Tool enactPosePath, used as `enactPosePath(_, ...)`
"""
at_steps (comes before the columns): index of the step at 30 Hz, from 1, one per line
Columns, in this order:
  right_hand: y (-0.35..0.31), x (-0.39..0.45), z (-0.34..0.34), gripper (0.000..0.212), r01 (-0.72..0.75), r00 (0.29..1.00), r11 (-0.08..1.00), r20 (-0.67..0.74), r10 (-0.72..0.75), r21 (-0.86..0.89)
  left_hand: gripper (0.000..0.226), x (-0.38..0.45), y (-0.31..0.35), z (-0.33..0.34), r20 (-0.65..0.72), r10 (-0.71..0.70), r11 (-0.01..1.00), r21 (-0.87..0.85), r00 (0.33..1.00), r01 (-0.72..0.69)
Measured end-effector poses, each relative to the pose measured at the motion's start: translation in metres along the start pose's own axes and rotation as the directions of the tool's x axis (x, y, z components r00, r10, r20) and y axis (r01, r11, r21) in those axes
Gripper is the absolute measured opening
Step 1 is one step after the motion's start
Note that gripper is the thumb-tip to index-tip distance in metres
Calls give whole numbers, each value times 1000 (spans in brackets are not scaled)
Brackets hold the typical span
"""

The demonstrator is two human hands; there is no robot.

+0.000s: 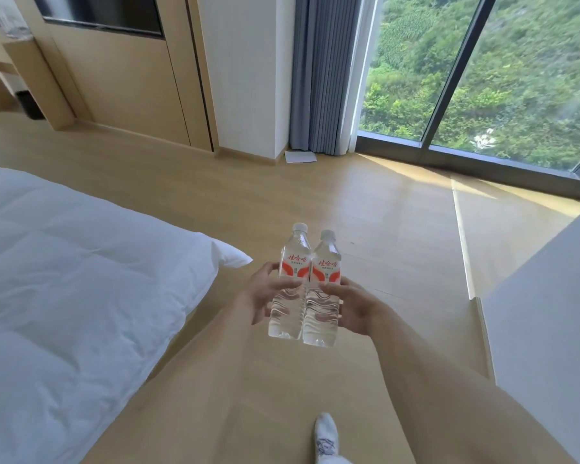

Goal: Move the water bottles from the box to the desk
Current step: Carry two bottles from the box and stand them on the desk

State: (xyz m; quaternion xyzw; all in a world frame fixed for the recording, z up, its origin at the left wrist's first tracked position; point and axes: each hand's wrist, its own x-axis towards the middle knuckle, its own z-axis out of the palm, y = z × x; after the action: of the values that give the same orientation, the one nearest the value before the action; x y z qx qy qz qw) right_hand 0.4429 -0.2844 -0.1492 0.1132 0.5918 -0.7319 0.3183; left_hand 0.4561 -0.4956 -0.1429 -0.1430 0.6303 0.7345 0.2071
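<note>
Two clear plastic water bottles with white caps and red-and-white labels are up in the air over the pale wood floor [365, 229], side by side and touching, both upright with a slight lean away from the camera. The left bottle [290, 283] sits in the left hand [265, 291], fingers curled round its ribbed lower half with the thumb across the front just under the label. The right bottle [323, 291] is gripped the same way by the right hand [349, 306], thumb on the front and the fingers wrapped behind. Both bare forearms reach out from the bottom of the view.

Left of the hands there's a bed with a puffy white duvet [67, 279], its corner poking out near the left hand. One foot in a white sock [325, 433] shows at the bottom edge. Further back, a grey curtain [325, 72] hangs beside a big floor-to-ceiling window [482, 78] looking out on green hillside, and a white sheet of paper [300, 156] lies on the floor at the curtain's foot. A wooden wall panel [124, 78] fills the upper left.
</note>
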Motion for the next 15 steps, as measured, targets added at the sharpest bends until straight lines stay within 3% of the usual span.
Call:
enactPosePath(4,-40,41,-36,50,-33,999,999,34,32,33,82,57,28,22,-34,-14,999,-40,999,13)
enactPosePath(8,-81,81,-75,60,-44,995,999,96,41,31,68,108,57,45,-58,-1,998,-61,998,-3)
enactPosePath(15,-144,142,-108,75,-44,985,998,165,51,-43,81,173,93,60,-104,15,996,-85,994,-24)
